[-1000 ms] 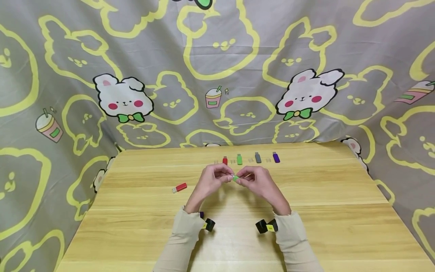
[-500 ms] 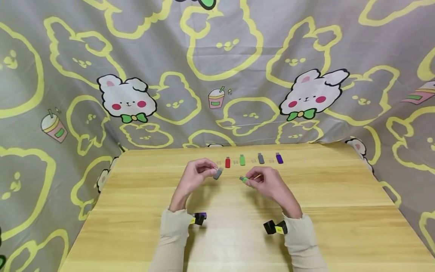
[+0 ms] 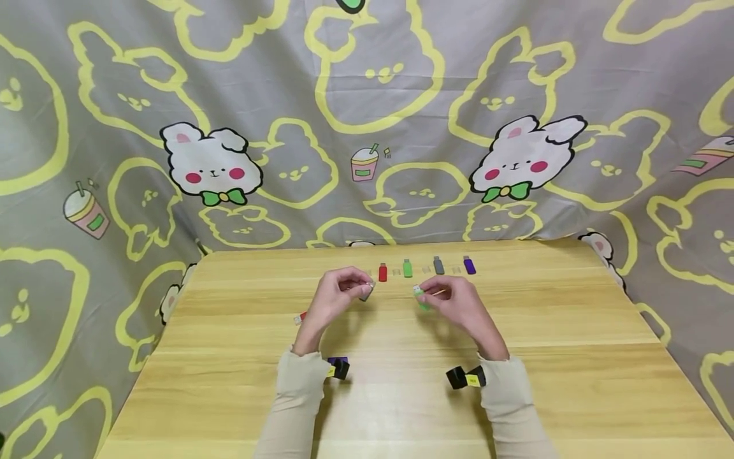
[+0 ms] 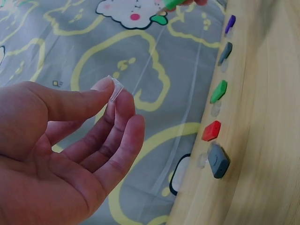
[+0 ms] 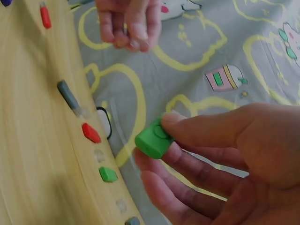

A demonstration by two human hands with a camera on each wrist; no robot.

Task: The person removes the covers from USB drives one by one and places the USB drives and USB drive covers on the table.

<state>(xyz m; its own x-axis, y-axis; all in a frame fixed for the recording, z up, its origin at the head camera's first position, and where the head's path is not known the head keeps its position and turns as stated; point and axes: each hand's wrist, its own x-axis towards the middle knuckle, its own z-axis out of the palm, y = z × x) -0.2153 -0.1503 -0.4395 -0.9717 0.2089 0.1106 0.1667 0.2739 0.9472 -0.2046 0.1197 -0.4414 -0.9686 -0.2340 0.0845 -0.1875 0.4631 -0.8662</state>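
My left hand (image 3: 339, 294) pinches a small clear cap (image 4: 116, 88) between thumb and forefinger. Below it, a grey USB flash drive (image 4: 218, 161) lies on the table, mostly covered by that hand in the head view. Apart from it on the right, my right hand (image 3: 455, 301) holds a green USB flash drive (image 5: 154, 139) by thumb and fingers, its metal plug uncovered and pointing up in the head view. Behind the hands is a row of flash drives: red (image 3: 383, 273), green (image 3: 408, 268), grey (image 3: 438, 265) and purple (image 3: 469, 265).
Clear caps (image 3: 426, 270) lie between the drives in the row. A red flash drive (image 3: 300, 318) is partly hidden by the left wrist, and a purple one (image 3: 338, 360) by the left wrist camera. A patterned grey curtain (image 3: 367, 210) hangs behind the wooden table (image 3: 573, 395).
My hands were together at the green flash drive and have drawn apart, the left with the clear cap. The right hand has since turned the drive so its plug points up.
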